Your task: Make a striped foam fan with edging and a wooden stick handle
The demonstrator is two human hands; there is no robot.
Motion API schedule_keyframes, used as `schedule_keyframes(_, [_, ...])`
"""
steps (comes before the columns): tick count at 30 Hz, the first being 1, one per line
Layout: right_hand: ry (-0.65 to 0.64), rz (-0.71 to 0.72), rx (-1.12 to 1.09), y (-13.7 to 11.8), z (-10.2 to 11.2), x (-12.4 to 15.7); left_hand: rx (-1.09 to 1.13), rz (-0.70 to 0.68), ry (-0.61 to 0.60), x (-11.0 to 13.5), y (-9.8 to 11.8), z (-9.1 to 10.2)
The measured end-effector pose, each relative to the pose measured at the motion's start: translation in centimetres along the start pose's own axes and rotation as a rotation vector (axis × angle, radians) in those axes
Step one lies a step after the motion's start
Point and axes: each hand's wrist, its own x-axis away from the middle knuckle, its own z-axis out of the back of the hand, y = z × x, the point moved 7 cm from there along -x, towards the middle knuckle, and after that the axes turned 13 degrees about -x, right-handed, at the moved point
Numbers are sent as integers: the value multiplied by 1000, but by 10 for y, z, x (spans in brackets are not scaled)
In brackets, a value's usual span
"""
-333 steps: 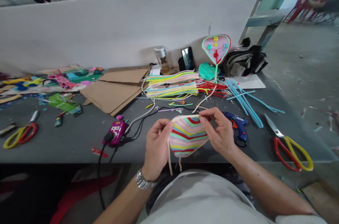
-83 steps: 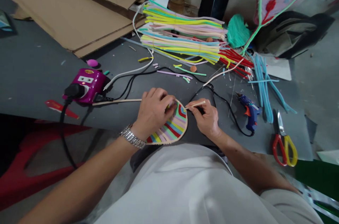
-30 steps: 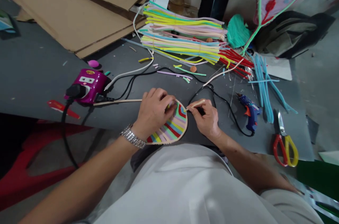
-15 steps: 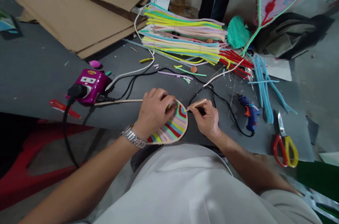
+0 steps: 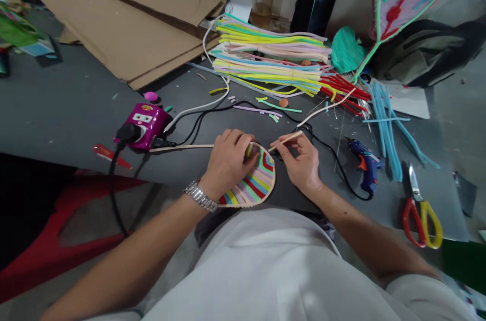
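Observation:
My left hand [image 5: 230, 161], with a metal watch at the wrist, grips a rounded panel [image 5: 258, 184] of striped coloured pipe cleaners, edged in cream. The thumb lies over the panel's face, and the palm hides its left part. A long cream pipe cleaner [image 5: 186, 147] runs out leftward from under this hand. My right hand [image 5: 301, 161] pinches a short cream pipe cleaner [image 5: 288, 139] between thumb and fingers. Its left end is close to the panel's upper right rim; whether they touch I cannot tell.
Bundles of pipe cleaners [image 5: 269, 65] lie at the back, cardboard sheets [image 5: 132, 22] at back left. A purple power strip [image 5: 146, 126] stands left. At right are a blue glue gun [image 5: 364, 164], blue pipe cleaners [image 5: 385, 128] and scissors [image 5: 421, 209]. A black cord [image 5: 322, 144] crosses behind my hands.
The view has shifted, so everything sits a little further right. My right hand has risen slightly with the short pipe cleaner, which shows more of its length. My left hand keeps its grip on the panel.

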Motion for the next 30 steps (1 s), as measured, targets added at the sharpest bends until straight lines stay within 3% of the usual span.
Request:
schedule_keyframes(6, [-93, 106, 77, -5, -23, -19, -16, 22, -30, -1, -1, -3])
schedule_keyframes(17, [-164, 257, 204, -11, -31, -15, 17, 57, -89, -2, 0, -4])
schedule_keyframes(25, [-142, 216, 145, -7, -28, -18, 1, 118, -126, 8, -16, 11])
schedule_keyframes(30, [-127, 163, 58, -12, -30, -27, 42, 180, -109, 16, -27, 11])
